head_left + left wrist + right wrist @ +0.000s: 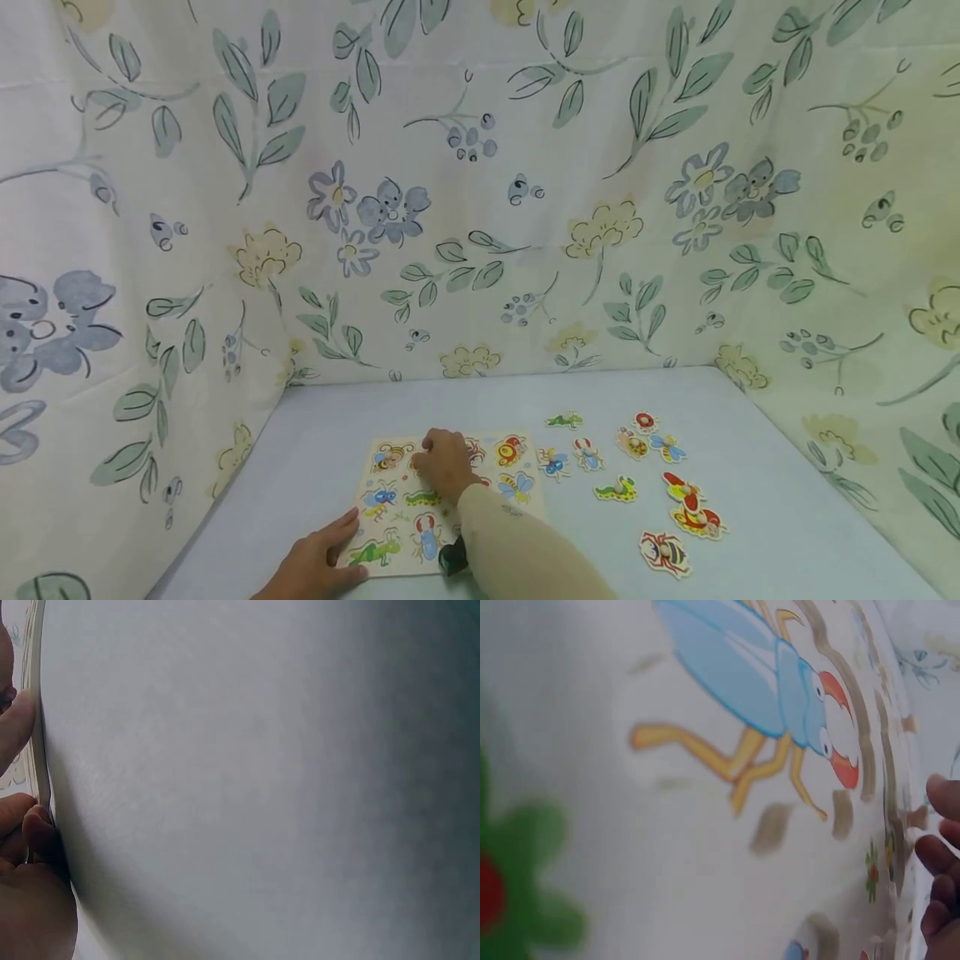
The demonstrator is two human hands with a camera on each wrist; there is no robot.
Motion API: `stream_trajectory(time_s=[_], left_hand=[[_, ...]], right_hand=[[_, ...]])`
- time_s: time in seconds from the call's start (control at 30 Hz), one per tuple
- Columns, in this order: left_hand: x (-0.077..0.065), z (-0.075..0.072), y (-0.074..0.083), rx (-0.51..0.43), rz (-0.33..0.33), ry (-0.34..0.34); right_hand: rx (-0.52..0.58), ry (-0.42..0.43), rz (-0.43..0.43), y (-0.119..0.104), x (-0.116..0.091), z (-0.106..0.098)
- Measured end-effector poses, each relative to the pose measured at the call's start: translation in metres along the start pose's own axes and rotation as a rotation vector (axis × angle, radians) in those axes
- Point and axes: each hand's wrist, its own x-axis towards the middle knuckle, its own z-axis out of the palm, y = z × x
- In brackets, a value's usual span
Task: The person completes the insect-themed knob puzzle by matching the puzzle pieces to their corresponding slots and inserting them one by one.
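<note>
A pale puzzle board (397, 517) printed with coloured insects lies on the table. At its lower left corner, my left hand (318, 557) holds the edge with thumb and fingers spread around the corner. My right hand (446, 462) is over the board's top row, beside the bee (390, 458), with fingers bent downward. In the right wrist view, thumb and index fingertips (934, 855) stand apart on either side of a small wooden knob (917, 818). The blue beetle picture (735, 664) fills much of that view. My right forearm hides part of the board.
Several loose insect pieces lie right of the board, among them a green caterpillar (617, 490), a blue beetle piece (588, 455) and a spider piece (664, 553). Floral cloth (480, 208) walls the table at the back and both sides.
</note>
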Motion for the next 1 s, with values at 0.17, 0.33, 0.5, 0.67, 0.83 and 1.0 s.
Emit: stream_trajectory(time_s=[0.17,0.33,0.5,0.67,0.83,1.0], left_hand=[[0.0,0.001,0.002,0.016,0.002,0.002],[0.001,0.002,0.005,0.031,0.014,0.016],[0.0,0.003,0.008,0.052,0.018,0.029],[0.0,0.003,0.008,0.052,0.019,0.03],[-0.001,0.003,0.007,0.059,0.005,0.027],[-0.002,0.001,0.004,0.068,0.009,0.031]], right_hand=[[0.049,0.029,0.003,0.006,0.0,-0.007],[0.14,0.049,-0.008,0.003,-0.003,-0.024],[0.175,0.089,-0.022,-0.002,-0.002,-0.044],[0.168,0.135,-0.013,-0.005,0.001,-0.067],[0.171,0.179,-0.019,-0.008,0.002,-0.096],[0.18,0.251,-0.051,-0.009,0.0,-0.122]])
